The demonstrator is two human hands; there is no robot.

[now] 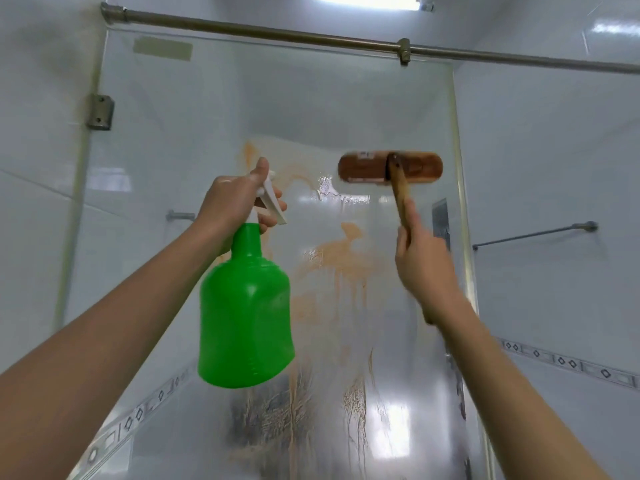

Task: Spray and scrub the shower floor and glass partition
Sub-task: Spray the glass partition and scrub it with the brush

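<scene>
A: What are my hands on?

B: Your left hand (235,199) is curled round the neck of the green spray bottle (246,306). Its fingers are wrapped over the white trigger (273,199) and the thumb points up. The bottle hangs upright below your fist, near you, left of centre. Your right hand (422,261) grips the wooden handle (401,192) of the scrub brush (389,167), fingers closed round it. The brush head lies flat and level high on the glass partition (207,116). It is blurred, so I cannot tell how firmly it presses.

A: And the glass itself?

B: It stands straight ahead of you. Orange-brown streaks (332,258) run down its middle, between your two hands and below the brush.

A: Where are my edges?

B: The brush's right end sits just beside the glass's right edge (460,202). There is open pane to its left and above it, up to the metal rail (277,31). A hinge bracket (100,111) is on the far left edge, well apart from the bottle. A towel bar (533,233) is on the wall to your right.
</scene>
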